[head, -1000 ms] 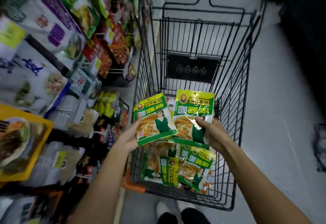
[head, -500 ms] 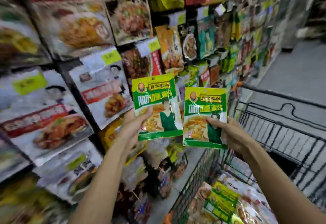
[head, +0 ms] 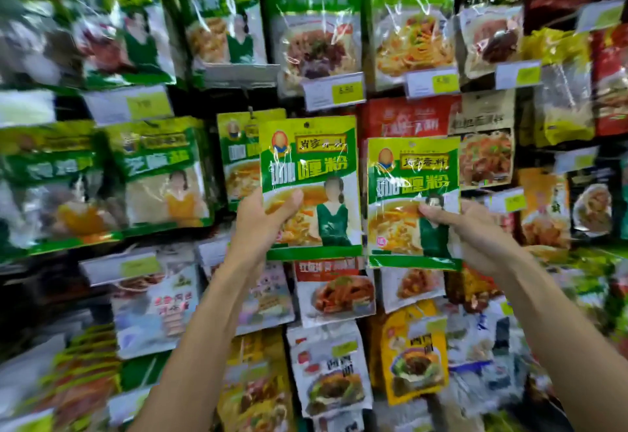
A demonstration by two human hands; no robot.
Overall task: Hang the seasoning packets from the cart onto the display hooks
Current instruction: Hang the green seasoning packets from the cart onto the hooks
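Two green-and-yellow seasoning packets are held up in front of the middle of the display, both upright with their long axes vertical and their printed faces toward the camera. The left-hand packet (head: 309, 187) sits a little higher than the right-hand packet (head: 413, 200), and their inner edges are just apart. The left hand (head: 263, 224) grips its packet by the lower left side, thumb curled over the front. The right hand (head: 475, 231) pinches its packet at the lower right, thumb on the face and fingers behind. Each packet has a small hang hole (head: 307, 124) in the centre of its top edge. The matching packets (head: 238, 159) already hang just behind and to the left of the left-hand packet, from what looks like a dark hook (head: 250, 113) above them. That hook lies up and left of the left-hand packet's hole, so the left hand is the nearer one and would likely go first, with the hole lifted and slid leftward onto the tip. A price tag (head: 333, 91) hangs just above the left-hand packet and could snag its top edge. Red packets (head: 404, 119) hang behind the right-hand packet, which belongs to a different row. The cart is out of view.
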